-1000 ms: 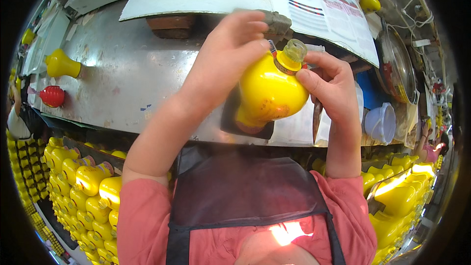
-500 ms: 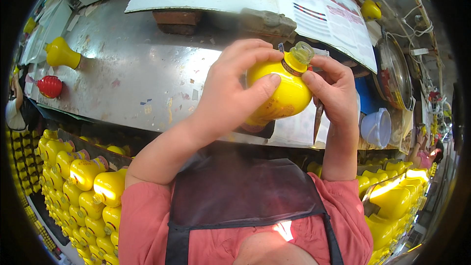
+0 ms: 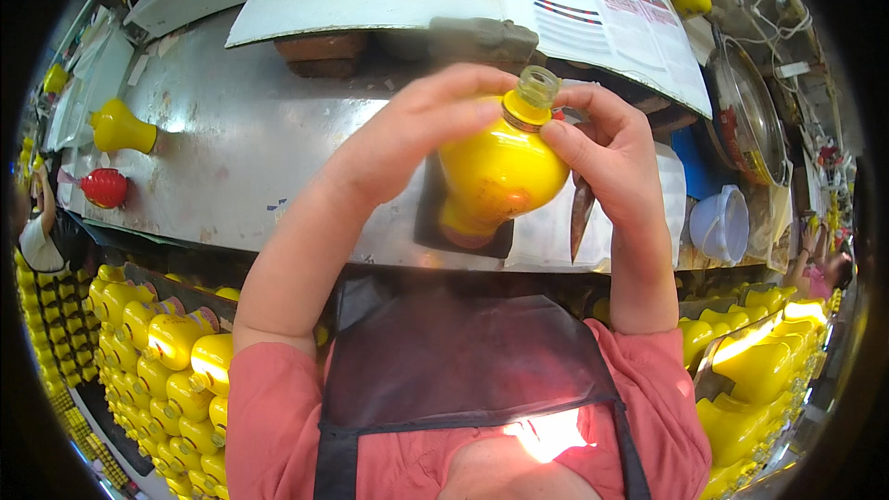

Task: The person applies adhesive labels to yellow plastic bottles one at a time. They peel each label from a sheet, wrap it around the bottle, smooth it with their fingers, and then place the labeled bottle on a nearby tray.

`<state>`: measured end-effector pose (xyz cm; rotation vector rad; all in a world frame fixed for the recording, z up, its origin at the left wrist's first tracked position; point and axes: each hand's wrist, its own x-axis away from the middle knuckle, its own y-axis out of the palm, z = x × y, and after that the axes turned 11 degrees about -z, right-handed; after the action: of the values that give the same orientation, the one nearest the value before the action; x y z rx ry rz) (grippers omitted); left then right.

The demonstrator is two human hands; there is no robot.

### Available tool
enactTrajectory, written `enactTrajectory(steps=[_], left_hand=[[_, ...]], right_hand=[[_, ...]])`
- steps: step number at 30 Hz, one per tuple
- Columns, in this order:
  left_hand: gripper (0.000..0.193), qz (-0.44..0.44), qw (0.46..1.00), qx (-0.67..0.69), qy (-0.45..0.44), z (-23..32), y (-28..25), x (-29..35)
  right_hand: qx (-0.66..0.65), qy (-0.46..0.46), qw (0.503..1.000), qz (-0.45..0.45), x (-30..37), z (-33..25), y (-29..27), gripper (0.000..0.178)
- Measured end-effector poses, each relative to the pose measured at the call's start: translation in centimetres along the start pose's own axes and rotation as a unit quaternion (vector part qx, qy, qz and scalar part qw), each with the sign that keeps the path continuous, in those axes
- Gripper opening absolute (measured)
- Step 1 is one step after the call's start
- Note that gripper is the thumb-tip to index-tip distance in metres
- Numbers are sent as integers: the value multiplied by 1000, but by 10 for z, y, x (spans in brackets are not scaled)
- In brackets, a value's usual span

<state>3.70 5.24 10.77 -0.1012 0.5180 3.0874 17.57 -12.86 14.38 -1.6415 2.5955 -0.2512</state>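
Observation:
A glossy yellow glass bottle (image 3: pixel 505 168) with a bulging body, narrow waist and clear bare mouth stands tilted at the table's near edge, over a dark patch. Around the base of its neck runs a thin dark patterned band (image 3: pixel 520 121). My left hand (image 3: pixel 403 130) curves about the bottle's left shoulder, its thumb blurred beside the band and its other fingertips behind the neck. On the other side my right hand (image 3: pixel 616 150) pinches the neck by the band between thumb and forefinger. A brown pointed blade-like tool (image 3: pixel 581 218) hangs down from its palm.
White printed sheets (image 3: pixel 639 28) lie on a raised board, propped on bricks (image 3: pixel 319 51). Further left are a yellow bottle (image 3: pixel 122 127) and a red bottle (image 3: pixel 104 187). A pale bucket (image 3: pixel 719 227) stands at right. Stacked yellow bottles (image 3: pixel 167 338) flank me; other people work at both sides.
The bottle and both hands have shifted slightly left. My left thumb has moved from the bottle's front up toward the neck band. The view has shifted a little.

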Motion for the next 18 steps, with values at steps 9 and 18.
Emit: enactTrajectory(steps=[9,18], left_hand=[[39,189,953,-230,52,19,31,-23],[18,174,966,-175,73,27,39,-14]], right_hand=[[-60,41,997,1,5,-6,-1,17],[15,14,1000,-10,13,-2,-9,12]])
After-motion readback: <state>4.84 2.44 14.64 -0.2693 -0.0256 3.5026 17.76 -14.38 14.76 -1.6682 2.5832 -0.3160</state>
